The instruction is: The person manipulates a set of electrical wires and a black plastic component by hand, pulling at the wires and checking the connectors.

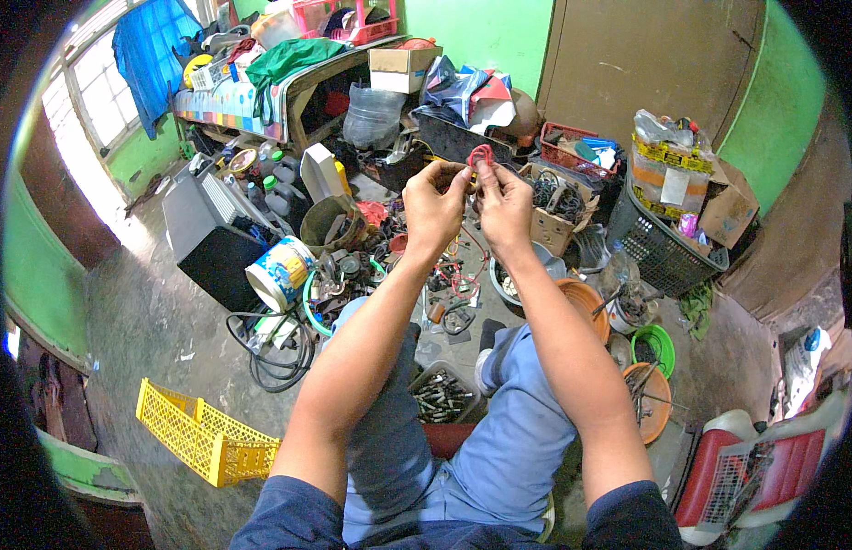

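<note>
Both hands are raised in the middle of the view. My right hand point(504, 206) pinches a small red looped piece point(481, 153), which looks like wire, between thumb and fingers. My left hand point(432, 206) is right beside it with fingers curled and pinched at the same piece, a bit of yellow showing between the hands. Below them red and yellow wires point(464, 289) lie among small metal parts point(342, 275) on the floor. A grey container of metal pieces point(442, 397) sits between my legs.
A yellow plastic crate point(183, 431) lies at lower left, near a coiled black cable point(270, 376). A dark box point(197, 252), a dark basket point(664, 266), a box of cables point(559, 225), a green basin point(655, 344) and orange bowls point(646, 412) surround me. A cluttered bench point(229, 110) stands behind.
</note>
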The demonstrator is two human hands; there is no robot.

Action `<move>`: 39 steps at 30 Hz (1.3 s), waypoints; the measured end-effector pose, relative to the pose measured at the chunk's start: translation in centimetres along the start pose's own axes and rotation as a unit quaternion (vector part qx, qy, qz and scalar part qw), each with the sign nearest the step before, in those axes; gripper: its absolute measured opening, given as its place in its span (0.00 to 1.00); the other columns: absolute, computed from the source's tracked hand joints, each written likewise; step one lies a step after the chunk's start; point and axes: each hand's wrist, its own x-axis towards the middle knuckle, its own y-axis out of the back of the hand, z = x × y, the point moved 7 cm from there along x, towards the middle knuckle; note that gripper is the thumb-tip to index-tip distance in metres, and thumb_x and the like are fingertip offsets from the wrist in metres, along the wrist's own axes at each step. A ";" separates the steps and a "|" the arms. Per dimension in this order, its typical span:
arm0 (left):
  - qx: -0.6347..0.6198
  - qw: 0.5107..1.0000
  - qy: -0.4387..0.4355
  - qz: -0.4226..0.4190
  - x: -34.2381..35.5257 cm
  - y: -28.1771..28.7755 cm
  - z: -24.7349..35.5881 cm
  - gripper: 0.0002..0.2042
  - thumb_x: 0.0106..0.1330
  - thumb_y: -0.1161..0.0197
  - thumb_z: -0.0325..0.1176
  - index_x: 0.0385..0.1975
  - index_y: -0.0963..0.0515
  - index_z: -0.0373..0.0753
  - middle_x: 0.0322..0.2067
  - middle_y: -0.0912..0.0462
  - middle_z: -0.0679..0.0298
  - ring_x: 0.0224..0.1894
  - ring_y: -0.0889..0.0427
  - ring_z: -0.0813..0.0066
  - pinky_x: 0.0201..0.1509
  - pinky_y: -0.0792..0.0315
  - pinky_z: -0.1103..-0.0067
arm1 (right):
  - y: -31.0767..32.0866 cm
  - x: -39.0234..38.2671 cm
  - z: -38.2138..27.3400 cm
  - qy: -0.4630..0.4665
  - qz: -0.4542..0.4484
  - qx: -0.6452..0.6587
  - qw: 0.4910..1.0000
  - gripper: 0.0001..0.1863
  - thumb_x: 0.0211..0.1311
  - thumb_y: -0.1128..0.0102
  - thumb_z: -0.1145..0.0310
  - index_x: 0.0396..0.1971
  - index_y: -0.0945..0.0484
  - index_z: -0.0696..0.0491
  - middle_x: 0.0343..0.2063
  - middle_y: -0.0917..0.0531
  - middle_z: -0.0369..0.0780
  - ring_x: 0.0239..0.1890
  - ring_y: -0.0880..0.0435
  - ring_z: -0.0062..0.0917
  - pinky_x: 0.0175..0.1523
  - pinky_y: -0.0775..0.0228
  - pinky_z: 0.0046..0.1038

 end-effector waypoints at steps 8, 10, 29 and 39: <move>-0.015 0.998 -0.038 -0.050 0.4 -0.4 -0.6 0.08 0.62 0.35 0.26 0.38 0.16 0.29 0.29 0.12 0.55 0.31 0.14 0.73 0.39 0.23 0.78 | -0.2 -0.1 0.0 -0.020 -0.024 -0.005 0.999 0.16 0.70 0.41 0.62 0.38 0.16 0.61 0.28 0.15 0.37 0.31 0.24 0.15 0.40 0.31 0.24; 0.001 0.995 -0.081 -0.053 0.2 -0.7 -0.7 0.08 0.62 0.35 0.25 0.39 0.16 0.30 0.30 0.13 0.54 0.32 0.13 0.70 0.40 0.23 0.77 | 0.3 0.2 0.2 -0.008 -0.016 -0.041 0.999 0.15 0.70 0.40 0.62 0.39 0.16 0.62 0.29 0.14 0.38 0.32 0.23 0.16 0.41 0.30 0.25; 0.072 0.982 0.029 -0.171 -0.1 -2.1 -2.5 0.11 0.62 0.32 0.29 0.41 0.20 0.33 0.25 0.14 0.57 0.25 0.17 0.75 0.31 0.25 0.75 | 1.6 0.4 1.6 -0.119 0.071 0.144 0.980 0.13 0.71 0.41 0.63 0.38 0.15 0.58 0.31 0.16 0.34 0.32 0.23 0.17 0.39 0.32 0.23; 0.095 0.962 0.003 -0.255 -0.4 -1.8 -2.0 0.10 0.65 0.34 0.32 0.41 0.16 0.35 0.25 0.14 0.57 0.24 0.18 0.75 0.31 0.25 0.74 | 4.3 0.9 2.9 -0.213 0.138 0.268 0.930 0.10 0.73 0.46 0.64 0.38 0.19 0.55 0.23 0.24 0.32 0.23 0.28 0.17 0.28 0.36 0.23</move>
